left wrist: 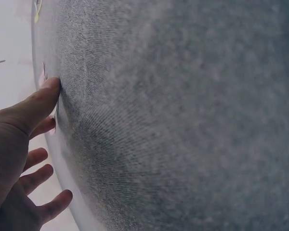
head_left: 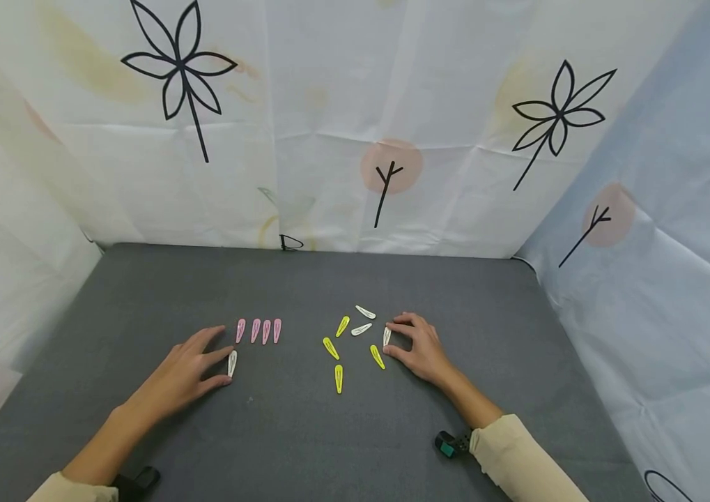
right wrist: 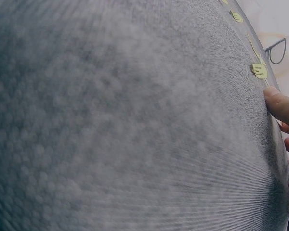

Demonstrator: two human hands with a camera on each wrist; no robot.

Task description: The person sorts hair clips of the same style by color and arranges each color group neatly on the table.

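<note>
My left hand (head_left: 188, 369) holds a white snap hair clip (head_left: 232, 364) lengthwise between thumb and index finger, close over the grey table; the other fingers are spread. Just past it, several pink snap hair clips (head_left: 266, 332) stand in a row. Over on the right, my right hand (head_left: 420, 348) pinches another white hair clip (head_left: 387, 337) by its two ends, thumb at the near end. Beside that hand lie two more white clips (head_left: 361, 329) and several yellow clips (head_left: 338, 379), scattered at different angles. In the left wrist view, the thumb (left wrist: 45, 96) hides the held clip.
A grey cloth-covered table (head_left: 304, 446) lies under everything. White printed curtains (head_left: 329, 104) rise along its back and sides. A dark wrist device (head_left: 449, 445) sits by the right sleeve, and another (head_left: 138, 481) by the left one.
</note>
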